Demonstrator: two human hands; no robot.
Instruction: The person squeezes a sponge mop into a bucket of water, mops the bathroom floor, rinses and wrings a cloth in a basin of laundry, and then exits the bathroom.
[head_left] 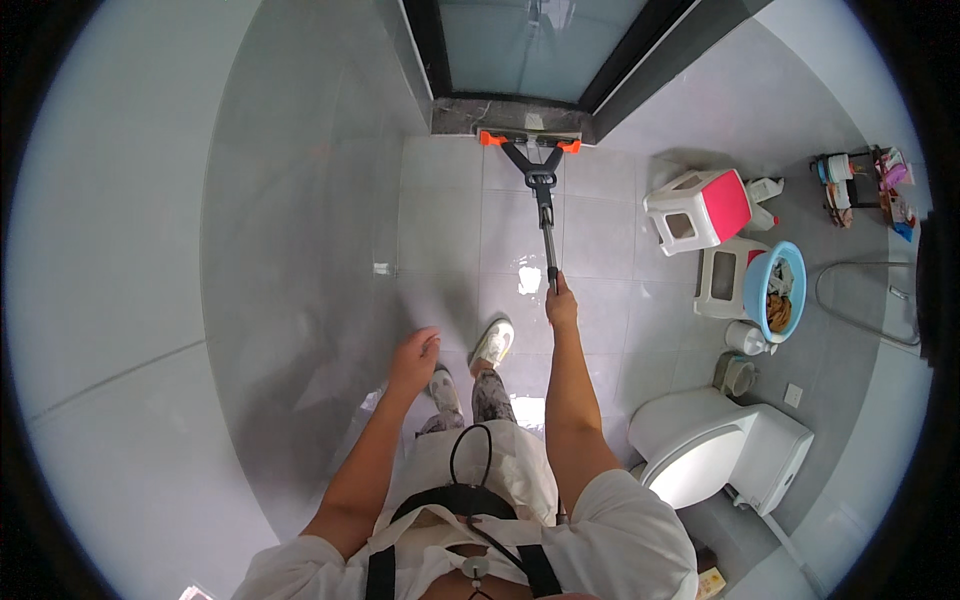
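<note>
A mop (541, 185) is gripped by the right hand (561, 303), closed round the upper end of its thin grey pole. Ahead of that hand, the pole runs to a black fork and a flat head with orange ends, laid on the pale tiled floor (440, 230) against a dark door sill (505, 116). The left hand (414, 358) is held empty, fingers loosely spread, above the floor near a shoe (493, 342). Right of the right hand, a blue basin (775, 290) is seen, with brownish cloth inside, beside a pink-topped stool (700, 208) and a toilet (715, 450).
</note>
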